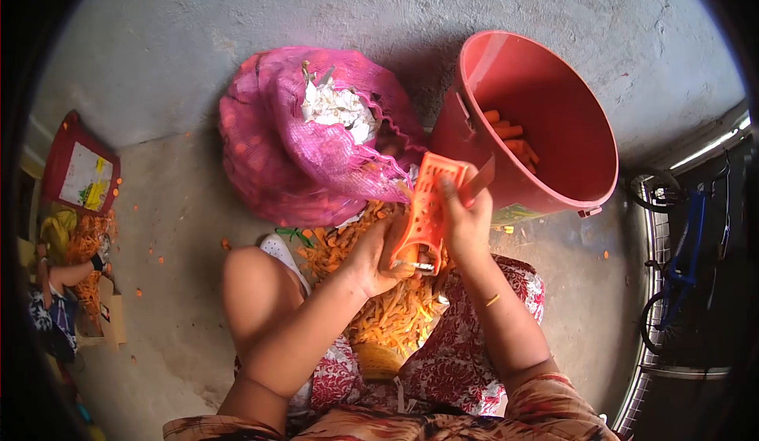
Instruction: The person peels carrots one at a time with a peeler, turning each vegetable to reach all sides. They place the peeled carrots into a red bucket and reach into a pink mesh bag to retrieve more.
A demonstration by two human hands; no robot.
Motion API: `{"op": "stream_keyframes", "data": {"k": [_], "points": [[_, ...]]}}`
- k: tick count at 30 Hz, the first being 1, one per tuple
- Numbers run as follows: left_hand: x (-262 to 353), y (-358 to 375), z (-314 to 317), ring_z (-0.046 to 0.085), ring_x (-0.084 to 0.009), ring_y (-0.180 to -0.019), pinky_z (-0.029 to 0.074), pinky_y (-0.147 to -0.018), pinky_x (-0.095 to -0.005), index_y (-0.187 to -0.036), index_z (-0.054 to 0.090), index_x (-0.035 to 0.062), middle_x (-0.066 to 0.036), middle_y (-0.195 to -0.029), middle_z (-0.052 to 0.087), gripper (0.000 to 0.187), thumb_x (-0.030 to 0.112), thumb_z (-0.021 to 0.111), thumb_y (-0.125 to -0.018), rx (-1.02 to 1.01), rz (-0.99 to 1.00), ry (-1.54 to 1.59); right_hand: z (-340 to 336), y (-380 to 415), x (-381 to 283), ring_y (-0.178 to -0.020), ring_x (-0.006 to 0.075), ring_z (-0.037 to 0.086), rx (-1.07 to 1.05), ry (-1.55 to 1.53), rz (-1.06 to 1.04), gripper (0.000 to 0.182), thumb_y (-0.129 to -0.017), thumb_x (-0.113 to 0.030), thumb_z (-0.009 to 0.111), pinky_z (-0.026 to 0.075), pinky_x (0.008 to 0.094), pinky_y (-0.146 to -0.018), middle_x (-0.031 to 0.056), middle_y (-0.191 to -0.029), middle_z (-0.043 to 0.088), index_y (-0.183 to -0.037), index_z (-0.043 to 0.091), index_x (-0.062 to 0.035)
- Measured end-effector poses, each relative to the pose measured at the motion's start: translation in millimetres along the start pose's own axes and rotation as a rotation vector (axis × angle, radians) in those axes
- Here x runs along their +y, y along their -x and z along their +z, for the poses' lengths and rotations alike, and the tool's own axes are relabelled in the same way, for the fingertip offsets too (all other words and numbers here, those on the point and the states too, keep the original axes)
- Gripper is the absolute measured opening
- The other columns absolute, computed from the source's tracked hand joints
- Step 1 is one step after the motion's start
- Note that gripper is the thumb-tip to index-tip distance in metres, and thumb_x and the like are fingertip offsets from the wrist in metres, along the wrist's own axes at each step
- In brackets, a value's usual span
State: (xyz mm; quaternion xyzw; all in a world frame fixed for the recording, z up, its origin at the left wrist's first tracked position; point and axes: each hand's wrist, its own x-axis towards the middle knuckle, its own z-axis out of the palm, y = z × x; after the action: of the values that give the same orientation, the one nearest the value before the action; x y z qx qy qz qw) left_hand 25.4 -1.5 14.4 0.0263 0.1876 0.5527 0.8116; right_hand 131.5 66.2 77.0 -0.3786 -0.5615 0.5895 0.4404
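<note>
My right hand [468, 218] is closed around an orange plastic peeler [427, 192] with holes along its body and a metal blade at its lower end. A flat, reddish, knife-like blade [480, 181] sticks out beside the same hand; how it is held is hidden. Under the peeler's blade end, my left hand [378, 257] grips a carrot [409, 253], mostly covered by fingers and peeler. Below both hands, orange peelings [399, 314] lie heaped between my legs.
A pink mesh sack [265, 136] of carrots stands against the wall, left of a red bucket [530, 69] holding several peeled carrots [510, 132]. At far left, another person's arm [73, 273] shows near more peelings and a dark red bucket [59, 156]. A blue bicycle [686, 259] is at right.
</note>
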Motion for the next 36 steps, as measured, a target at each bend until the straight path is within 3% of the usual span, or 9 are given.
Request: {"op": "stream_keyframes", "data": {"k": [1,7,12,19,22,26,31,32,36], "points": [[-1.1,-0.4,16.8,0.057,-0.015,-0.069,0.049,-0.057,-0.034,-0.097,0.05,0.0052,-0.006,-0.082,0.057,0.029,0.028,0.034,-0.089,0.188,0.043,0.055,2.5,0.0,8.4,-0.058,0.0045,0.045,-0.005,0.083,-0.108,0.01,-0.084,-0.012,0.051,0.038,0.02,-0.051,0.0008,-0.067,0.052,-0.087,0.05,-0.0016],[3.7,3.6,-4.6,0.056,-0.0129,-0.069,0.048,-0.061,-0.0278,-0.097,0.051,0.0067,-0.005,-0.08,0.057,0.028,0.029,0.035,-0.089,-0.019,-0.031,-0.159,-10.0,-11.6,28.5,-0.06,0.0076,0.045,0.107,0.274,-0.137,0.008,-0.082,-0.007,0.052,0.039,0.0225,-0.054,0.0036,-0.067,0.052,-0.084,0.05,0.0002],[-15.9,9.5,5.3,0.057,-0.0234,-0.065,0.049,-0.058,-0.0406,-0.098,0.049,0.0084,-0.01,-0.079,0.056,0.036,0.04,0.036,-0.087,0.149,-0.063,-0.217,-48.1,-58.2,27.4,-0.052,0.0019,0.038,0.455,0.062,-0.165,0.011,-0.084,-0.013,0.05,0.034,0.0186,-0.047,-0.0035,-0.061,0.047,-0.084,0.053,-0.0022],[0.0,2.7,11.7,0.059,-0.0191,-0.071,0.049,-0.047,-0.0363,-0.107,0.048,0.0105,-0.005,-0.087,0.059,0.034,0.035,0.032,-0.089,0.08,0.003,-0.042,-7.0,-6.8,10.3,-0.054,0.0034,0.043,0.033,-0.028,-0.045,0.011,-0.085,-0.014,0.05,0.036,0.0172,-0.05,-0.0022,-0.064,0.05,-0.087,0.05,-0.0027],[-3.9,0.6,3.7,0.055,-0.0159,-0.089,0.045,-0.078,-0.0318,-0.11,0.047,0.0068,-0.007,-0.099,0.056,0.038,0.036,0.036,-0.088,-0.018,0.079,0.105,3.6,5.1,7.0,-0.064,0.0054,0.049,-0.051,0.148,-0.129,0.01,-0.084,-0.008,0.05,0.042,0.0217,-0.057,0.002,-0.072,0.055,-0.088,0.049,0.0008],[-3.2,-0.9,16.2,0.058,-0.0165,-0.078,0.051,-0.057,-0.0335,-0.109,0.046,0.0084,-0.005,-0.096,0.057,0.035,0.034,0.038,-0.088,0.199,0.083,0.027,1.3,-1.4,13.2,-0.059,0.0045,0.046,-0.013,0.154,-0.104,0.01,-0.085,-0.01,0.049,0.039,0.0196,-0.054,-0.0002,-0.068,0.052,-0.087,0.05,-0.0003],[-0.9,3.2,7.7,0.058,-0.0194,-0.064,0.05,-0.053,-0.0338,-0.102,0.048,0.0062,-0.008,-0.08,0.057,0.036,0.038,0.038,-0.087,0.099,0.036,-0.223,-10.9,-22.6,32.7,-0.056,0.0057,0.044,0.117,0.343,-0.113,0.014,-0.082,-0.007,0.052,0.038,0.0201,-0.05,-0.0001,-0.062,0.048,-0.071,0.044,-0.0023],[-3.0,6.4,2.6,0.057,-0.02,-0.061,0.05,-0.052,-0.0336,-0.101,0.048,0.0058,-0.008,-0.077,0.056,0.036,0.038,0.038,-0.088,0.065,-0.005,-0.312,-23.0,-35.1,36.7,-0.049,0.0047,0.038,0.24,0.086,-0.003,0.019,-0.082,-0.008,0.052,0.034,0.02,-0.043,-0.002,-0.056,0.043,-0.067,0.04,-0.0039],[-10.0,12.3,8.7,0.058,-0.0242,-0.063,0.048,-0.051,-0.0361,-0.096,0.048,0.0061,-0.013,-0.076,0.056,0.039,0.042,0.037,-0.086,0.141,-0.039,-0.317,-54.3,-58.6,19.2,-0.053,0.0027,0.038,0.437,0.08,-0.16,0.014,-0.085,-0.012,0.049,0.034,0.0194,-0.047,-0.0046,-0.059,0.044,-0.076,0.048,-0.0018]]}}
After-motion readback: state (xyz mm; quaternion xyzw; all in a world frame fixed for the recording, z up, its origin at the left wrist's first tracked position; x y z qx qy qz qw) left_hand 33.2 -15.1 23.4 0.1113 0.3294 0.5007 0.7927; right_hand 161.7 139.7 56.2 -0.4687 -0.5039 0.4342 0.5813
